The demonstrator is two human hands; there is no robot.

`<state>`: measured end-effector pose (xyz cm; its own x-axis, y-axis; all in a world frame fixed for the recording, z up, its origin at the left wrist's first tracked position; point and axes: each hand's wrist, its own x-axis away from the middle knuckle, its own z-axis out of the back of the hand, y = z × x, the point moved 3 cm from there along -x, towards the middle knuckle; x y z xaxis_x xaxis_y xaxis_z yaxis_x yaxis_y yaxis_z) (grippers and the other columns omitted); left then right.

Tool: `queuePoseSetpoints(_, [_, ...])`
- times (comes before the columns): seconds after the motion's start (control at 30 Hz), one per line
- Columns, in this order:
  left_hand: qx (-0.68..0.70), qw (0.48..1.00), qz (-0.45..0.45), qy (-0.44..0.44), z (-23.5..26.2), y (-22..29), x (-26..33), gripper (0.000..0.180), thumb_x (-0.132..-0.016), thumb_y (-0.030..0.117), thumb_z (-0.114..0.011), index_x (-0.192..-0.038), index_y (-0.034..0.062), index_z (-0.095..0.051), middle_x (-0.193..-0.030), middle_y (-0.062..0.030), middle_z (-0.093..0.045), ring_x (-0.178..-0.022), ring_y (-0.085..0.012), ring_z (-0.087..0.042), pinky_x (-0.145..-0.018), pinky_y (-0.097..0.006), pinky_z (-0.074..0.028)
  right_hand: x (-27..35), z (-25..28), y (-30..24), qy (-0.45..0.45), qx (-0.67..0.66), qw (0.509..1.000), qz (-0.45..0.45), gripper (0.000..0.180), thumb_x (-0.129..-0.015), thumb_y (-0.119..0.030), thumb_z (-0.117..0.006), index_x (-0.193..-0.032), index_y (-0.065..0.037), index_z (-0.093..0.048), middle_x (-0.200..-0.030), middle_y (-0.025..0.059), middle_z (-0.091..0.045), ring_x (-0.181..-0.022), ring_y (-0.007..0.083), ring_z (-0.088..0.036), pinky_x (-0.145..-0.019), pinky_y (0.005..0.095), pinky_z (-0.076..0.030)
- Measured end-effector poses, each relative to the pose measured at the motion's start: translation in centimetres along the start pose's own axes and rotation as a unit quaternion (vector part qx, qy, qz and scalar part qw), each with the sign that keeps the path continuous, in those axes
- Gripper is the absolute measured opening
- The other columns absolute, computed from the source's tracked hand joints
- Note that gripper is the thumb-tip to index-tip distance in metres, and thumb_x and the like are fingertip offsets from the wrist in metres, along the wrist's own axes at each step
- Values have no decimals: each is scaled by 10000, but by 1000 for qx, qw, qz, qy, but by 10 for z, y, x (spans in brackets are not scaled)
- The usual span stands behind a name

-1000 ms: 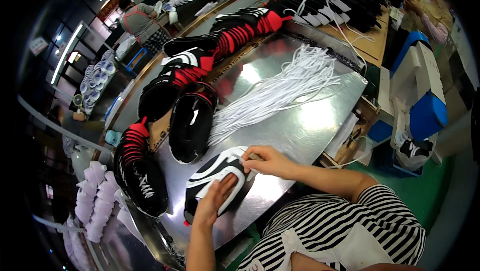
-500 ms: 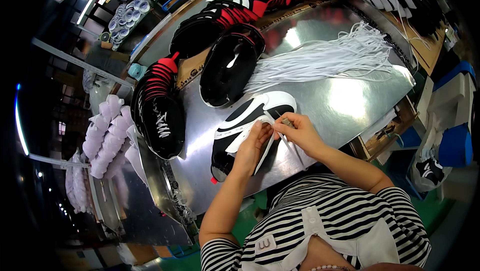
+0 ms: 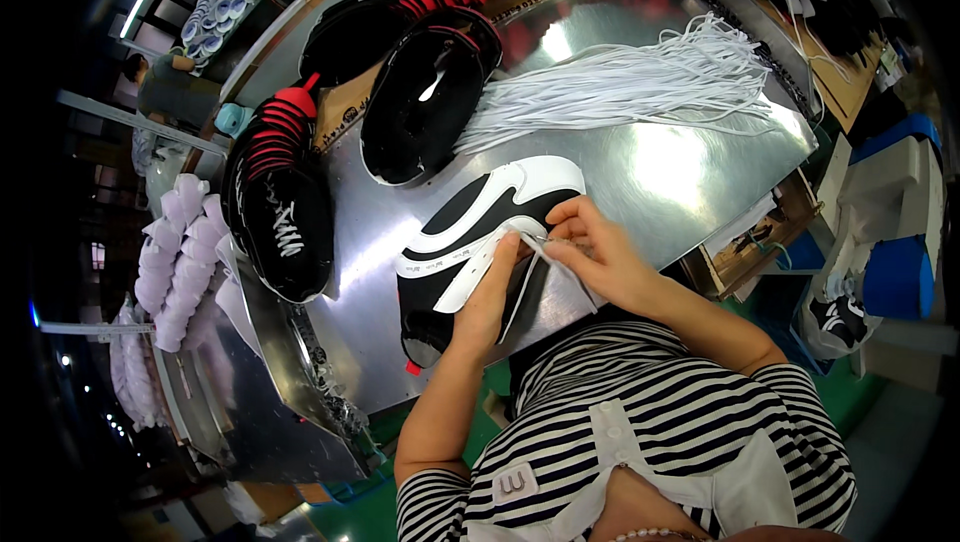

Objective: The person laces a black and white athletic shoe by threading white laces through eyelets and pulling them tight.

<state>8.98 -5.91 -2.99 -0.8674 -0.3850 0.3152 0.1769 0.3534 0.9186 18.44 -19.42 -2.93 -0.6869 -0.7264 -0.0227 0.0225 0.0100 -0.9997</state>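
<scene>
A black and white shoe upper (image 3: 470, 227) lies flat on the shiny metal table (image 3: 660, 172), right in front of me. My left hand (image 3: 490, 287) presses on its lower white edge, fingers up at the lace opening. My right hand (image 3: 595, 252) pinches a white lace (image 3: 535, 242) at that same opening, touching the upper. Whether the lace runs through an eyelet cannot be told. A bundle of loose white laces (image 3: 630, 82) is spread on the table beyond my right hand.
Several black uppers with red tongues (image 3: 280, 192) and an all-black upper (image 3: 425, 97) lie in a row to the left and back. White shoe lasts (image 3: 175, 252) are stacked at far left. A wooden box (image 3: 750, 247) and blue machine (image 3: 895, 282) stand on the right.
The view has swung down toward the upper. Both hands moved together at the lace opening, and my right hand now pinches a white lace there.
</scene>
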Motion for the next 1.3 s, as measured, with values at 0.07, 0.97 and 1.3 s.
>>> queuePoseSetpoints(0.07, [-29,1000,-7,2,7,-7,0,347,-1018,235,-527,-1210,-45,-601,-1147,-133,-655,-1067,-198,-628,-995,-337,-467,4,5,-6,-24,27,999,31,161,-959,-118,-583,-1067,-8,-534,-848,125,-686,-827,220,-699,-733,311,-522])
queuePoseSetpoints(0.97, [-39,998,46,-22,20,-14,-1,350,-982,217,-603,-1203,-53,-630,-1151,-115,-671,-1026,-183,-645,-937,-291,-493,-25,64,-19,43,212,976,19,538,-798,-197,-782,-1254,-40,-543,-1084,50,-660,-781,97,-589,-685,224,-464])
queuePoseSetpoints(1.3, [-213,972,-103,-6,28,-1,-11,258,-889,147,-717,-1092,-10,-687,-1036,-100,-719,-930,-217,-670,-851,-325,-512,-38,38,18,20,6,994,-111,461,-781,-197,-821,-1145,-16,-604,-975,36,-646,-869,88,-581,-765,228,-468])
